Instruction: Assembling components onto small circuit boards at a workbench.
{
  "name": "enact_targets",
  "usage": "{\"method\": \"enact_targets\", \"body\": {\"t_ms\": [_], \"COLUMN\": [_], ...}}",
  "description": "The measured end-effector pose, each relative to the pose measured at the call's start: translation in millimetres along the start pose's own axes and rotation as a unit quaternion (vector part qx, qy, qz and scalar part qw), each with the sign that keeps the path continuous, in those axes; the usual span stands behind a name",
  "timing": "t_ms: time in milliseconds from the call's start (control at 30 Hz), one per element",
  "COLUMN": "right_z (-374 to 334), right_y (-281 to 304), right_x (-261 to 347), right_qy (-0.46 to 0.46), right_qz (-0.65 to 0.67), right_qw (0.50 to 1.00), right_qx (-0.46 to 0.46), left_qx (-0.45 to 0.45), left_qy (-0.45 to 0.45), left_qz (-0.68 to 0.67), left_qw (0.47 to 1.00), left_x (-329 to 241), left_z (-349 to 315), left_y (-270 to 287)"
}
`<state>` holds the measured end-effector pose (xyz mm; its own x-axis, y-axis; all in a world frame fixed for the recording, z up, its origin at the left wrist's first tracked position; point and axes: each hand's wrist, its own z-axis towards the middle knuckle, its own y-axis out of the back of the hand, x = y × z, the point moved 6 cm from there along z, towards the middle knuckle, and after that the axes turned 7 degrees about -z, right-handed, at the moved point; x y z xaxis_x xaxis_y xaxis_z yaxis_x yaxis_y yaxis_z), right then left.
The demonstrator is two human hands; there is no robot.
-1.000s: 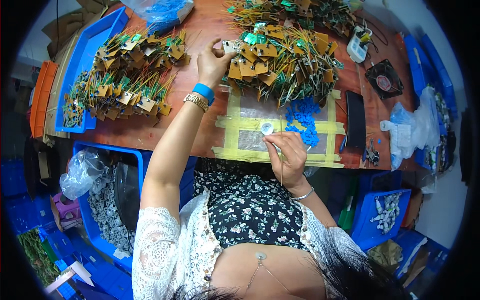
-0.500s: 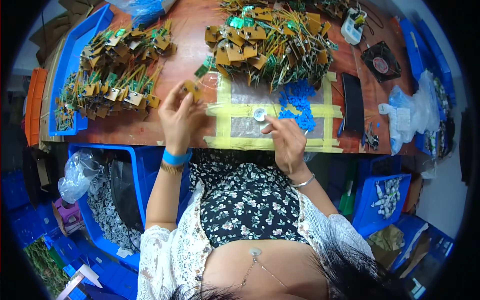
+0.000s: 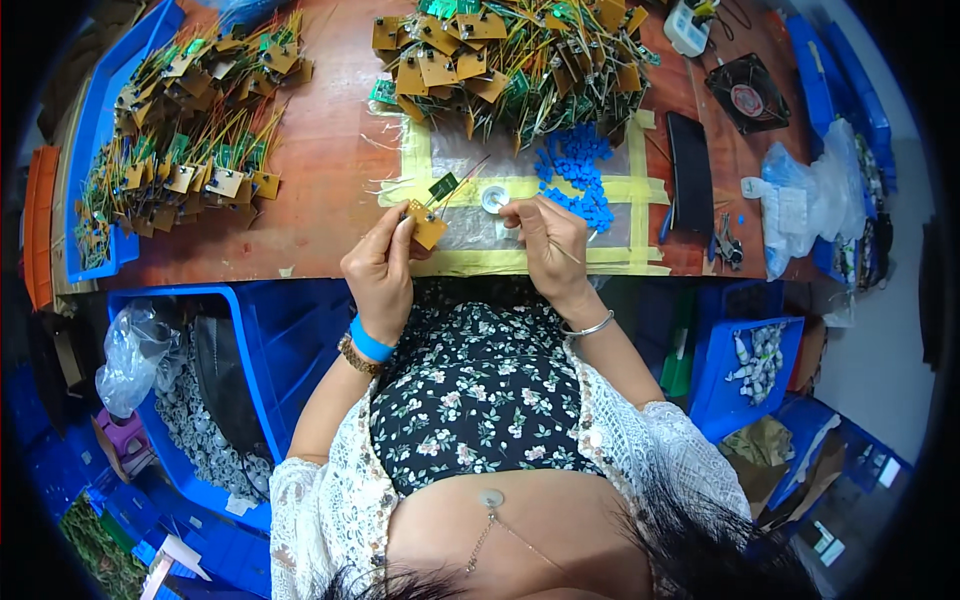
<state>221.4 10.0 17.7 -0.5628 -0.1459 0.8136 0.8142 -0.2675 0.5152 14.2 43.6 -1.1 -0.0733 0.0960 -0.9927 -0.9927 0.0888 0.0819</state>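
Note:
My left hand [image 3: 383, 268] pinches a brown circuit board [image 3: 429, 230] by its left edge. Thin wires run from it to a small green board [image 3: 443, 186] standing up beyond. In my right hand [image 3: 556, 245] is a thin stick [image 3: 568, 254], its back end showing below the fingers. The fingertips and the stick's front end are at a small round white dish [image 3: 493, 193], whose contents I cannot make out. Just right of the dish lies a scatter of small blue pieces [image 3: 577, 172] on a clear sheet taped down with yellow tape [image 3: 480, 262].
Heaps of wired boards lie at the back [image 3: 440, 70] and at the left beside a blue tray [image 3: 90, 160]. To the right are a black flat object [image 3: 690, 170], a fan [image 3: 747, 95], cutters [image 3: 728, 248] and plastic bags [image 3: 810, 205]. Blue bins [image 3: 265, 350] stand below the table edge.
My left hand has brought the brown board nearer and right, beside the dish, with the green board now raised. My right fingers have closed in at the dish. The whole view has shifted somewhat.

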Motion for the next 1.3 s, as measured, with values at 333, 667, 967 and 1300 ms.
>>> {"method": "enact_targets", "body": {"t_ms": [333,667,967,1300], "right_z": [-6,-10,-5,-9], "right_y": [0,-16,-12,16], "right_x": [25,21,35,40], "right_qy": [-0.005,-0.045,0.045,0.065], "right_qz": [0.209,0.238,0.132,0.107], "right_qw": [0.978,0.969,0.989,0.992], "right_qx": [0.023,0.046,0.054,-0.007], "left_qx": [0.057,0.080,0.073,0.048], "left_qy": [0.189,0.243,0.230,0.265], "left_qz": [-0.231,-0.282,-0.293,-0.313], "left_qw": [0.953,0.925,0.925,0.911], "left_x": [-1,-13,-10,-1], "left_z": [-5,-8,-9,-11], "left_y": [-23,-33,-31,-33]}}
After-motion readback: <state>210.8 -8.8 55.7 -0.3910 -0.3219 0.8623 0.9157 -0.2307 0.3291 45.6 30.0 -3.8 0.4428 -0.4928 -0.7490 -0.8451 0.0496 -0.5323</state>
